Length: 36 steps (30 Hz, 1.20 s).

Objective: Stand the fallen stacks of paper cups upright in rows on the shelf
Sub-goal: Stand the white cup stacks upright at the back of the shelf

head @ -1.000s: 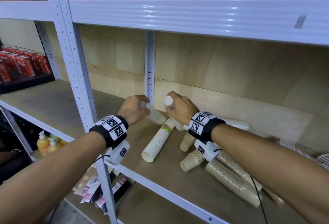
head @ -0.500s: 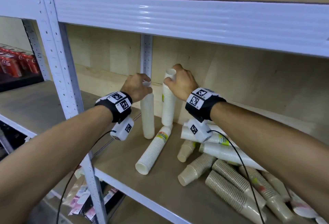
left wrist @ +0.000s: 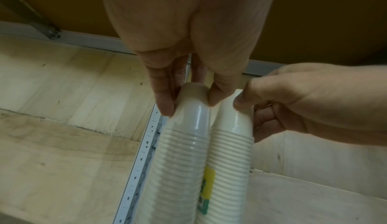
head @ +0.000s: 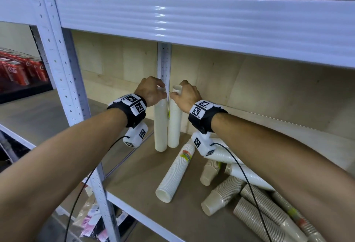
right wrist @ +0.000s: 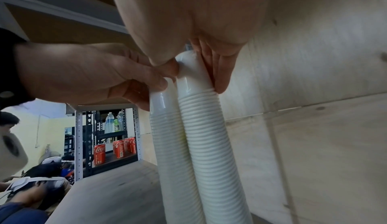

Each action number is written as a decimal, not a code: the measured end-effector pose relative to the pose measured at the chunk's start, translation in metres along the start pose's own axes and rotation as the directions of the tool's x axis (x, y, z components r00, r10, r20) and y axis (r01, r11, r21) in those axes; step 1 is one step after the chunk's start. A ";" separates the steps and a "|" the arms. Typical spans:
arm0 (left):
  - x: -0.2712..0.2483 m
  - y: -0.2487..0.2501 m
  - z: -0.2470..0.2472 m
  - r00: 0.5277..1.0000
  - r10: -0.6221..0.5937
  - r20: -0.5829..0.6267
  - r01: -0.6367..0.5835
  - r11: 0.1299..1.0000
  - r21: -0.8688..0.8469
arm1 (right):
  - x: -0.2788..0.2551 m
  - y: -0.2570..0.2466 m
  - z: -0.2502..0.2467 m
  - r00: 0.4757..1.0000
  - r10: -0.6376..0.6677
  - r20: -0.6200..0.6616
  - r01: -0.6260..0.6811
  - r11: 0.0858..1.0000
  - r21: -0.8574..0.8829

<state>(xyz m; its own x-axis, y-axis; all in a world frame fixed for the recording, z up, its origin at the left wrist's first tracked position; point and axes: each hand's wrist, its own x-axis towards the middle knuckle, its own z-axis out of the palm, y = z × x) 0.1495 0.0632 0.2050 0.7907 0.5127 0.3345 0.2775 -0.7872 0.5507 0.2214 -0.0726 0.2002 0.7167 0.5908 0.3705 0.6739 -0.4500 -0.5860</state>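
Note:
Two tall white cup stacks stand upright side by side at the back left of the shelf (head: 134,180), touching each other. My left hand (head: 153,92) pinches the top of the left stack (head: 160,126) (left wrist: 184,144) between thumb and fingers. The right stack (head: 174,124) (right wrist: 201,119), with a green and yellow label, has its top cup gripped by my right hand (head: 184,95). A third white stack (head: 175,172) lies fallen in front of them. Several brown and white stacks (head: 255,203) lie in a heap to the right.
A white steel upright (head: 164,65) stands just behind the two stacks, another post (head: 63,72) at front left. The shelf beam above (head: 192,20) hangs low over my hands. Red cola cans (head: 19,68) sit in the left bay. Other people show in the right wrist view.
Both stacks were lying under my hands one second ago; they are now upright. Since half a second ago they have come together until they touch, close to the back upright.

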 end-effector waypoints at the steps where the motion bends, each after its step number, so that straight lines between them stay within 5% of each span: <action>1: 0.001 -0.001 0.001 1.000 -0.003 0.007 0.003 1.000 0.002 | 0.002 0.002 0.003 1.000 0.011 0.009 -0.011 1.000 -0.001; 7: 0.002 -0.007 0.008 0.999 0.013 0.038 -0.011 0.999 -0.053 | 0.009 0.012 0.015 0.995 0.085 0.046 -0.084 0.996 -0.024; 19: 0.006 -0.007 0.007 0.992 0.089 0.088 -0.083 0.994 -0.073 | 0.020 0.018 0.011 0.996 0.019 0.091 -0.013 0.998 -0.058; 25: 0.013 -0.009 0.006 0.995 -0.010 0.098 0.011 1.000 -0.014 | 0.021 0.017 0.010 0.997 0.034 0.065 -0.029 0.996 -0.079; 36: 0.016 -0.008 0.007 0.994 -0.010 0.113 0.015 0.999 -0.047 | 0.023 0.017 0.007 0.994 0.012 0.108 -0.005 0.998 -0.067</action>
<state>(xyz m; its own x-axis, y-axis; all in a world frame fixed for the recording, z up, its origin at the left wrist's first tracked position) 0.1637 0.0750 0.2001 0.8446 0.4784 0.2402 0.2637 -0.7623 0.5911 0.2480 -0.0622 0.1940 0.7010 0.6545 0.2833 0.6811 -0.4967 -0.5380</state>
